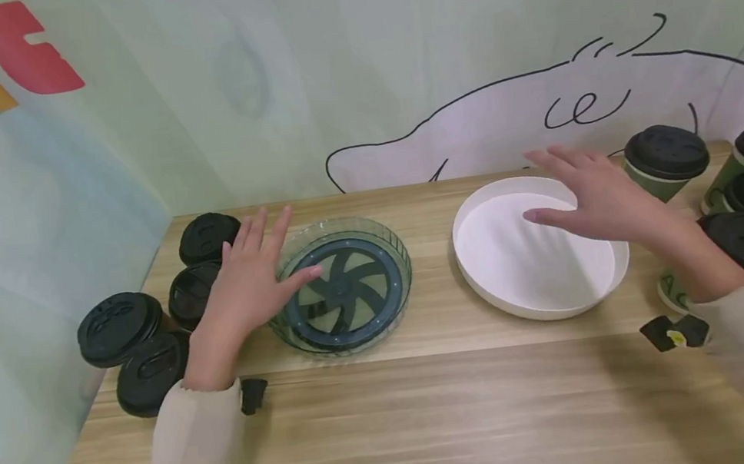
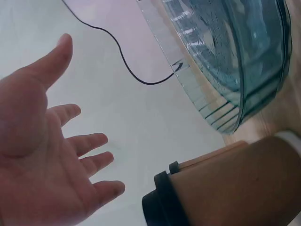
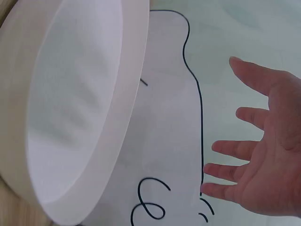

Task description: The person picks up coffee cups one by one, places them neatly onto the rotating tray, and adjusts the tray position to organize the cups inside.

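Note:
My left hand [image 1: 240, 294] hovers with spread fingers between the black-lidded cups and a clear greenish round tray [image 1: 404, 267], overlapping the tray's left edge in the head view. Inside that tray lies a dark blue ring with curved spokes [image 1: 340, 288]. In the left wrist view the palm holds nothing, and the tray's ribbed wall [image 2: 221, 115] stands beside a brown cup [image 2: 235, 183]. My right hand [image 1: 594, 197] is raised over the right part of a white round tray [image 1: 523, 268], fingers stretched and apart. The right wrist view shows this palm bare too, away from the tray's rim.
Several brown cups with black lids [image 1: 120, 325] stand at the left. Several green cups with black lids [image 1: 665, 153] stand at the right, close to my right forearm. The wooden table [image 1: 437, 425] ends at the back against a printed cloth [image 1: 350, 56].

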Demonstrator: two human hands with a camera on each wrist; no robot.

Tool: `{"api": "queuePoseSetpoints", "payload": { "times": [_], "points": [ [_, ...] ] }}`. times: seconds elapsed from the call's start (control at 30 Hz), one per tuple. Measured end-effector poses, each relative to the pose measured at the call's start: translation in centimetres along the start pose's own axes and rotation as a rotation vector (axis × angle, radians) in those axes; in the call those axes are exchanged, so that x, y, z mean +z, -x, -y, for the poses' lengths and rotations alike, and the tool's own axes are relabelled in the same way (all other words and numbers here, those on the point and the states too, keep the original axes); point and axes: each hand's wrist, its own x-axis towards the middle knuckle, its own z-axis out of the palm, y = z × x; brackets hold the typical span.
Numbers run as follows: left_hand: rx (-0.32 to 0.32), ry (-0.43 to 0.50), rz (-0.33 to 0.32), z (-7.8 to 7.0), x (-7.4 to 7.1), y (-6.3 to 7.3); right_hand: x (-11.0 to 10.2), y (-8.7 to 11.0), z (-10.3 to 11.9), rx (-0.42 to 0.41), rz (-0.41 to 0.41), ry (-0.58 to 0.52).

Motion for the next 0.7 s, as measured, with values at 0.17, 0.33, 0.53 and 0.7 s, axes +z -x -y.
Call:
{"api": "queuePoseSetpoints", "payload": {
  "times": [0.17, 0.33, 0.53, 0.7],
  "points": [
    [0.002, 0.114, -0.025, 0.3, 0.8, 0.5, 0.8, -0.7, 1.1, -0.026, 0.039, -0.160],
    [-0.015, 0.200, -0.041, 0.6, 1.1, 1.2, 2.0, -1.3, 1.9, -0.013, 0.068, -0.275],
    [-0.023, 0.257, -0.065, 0.7, 1.0, 2.1, 3.4, -2.3, 2.8, -0.014, 0.098, -0.444],
    [-0.033, 0.280, -0.080, 0.5, 0.4, 2.8, 4.8, -3.3, 3.8, -0.028, 0.134, -0.534]
  ]
}}
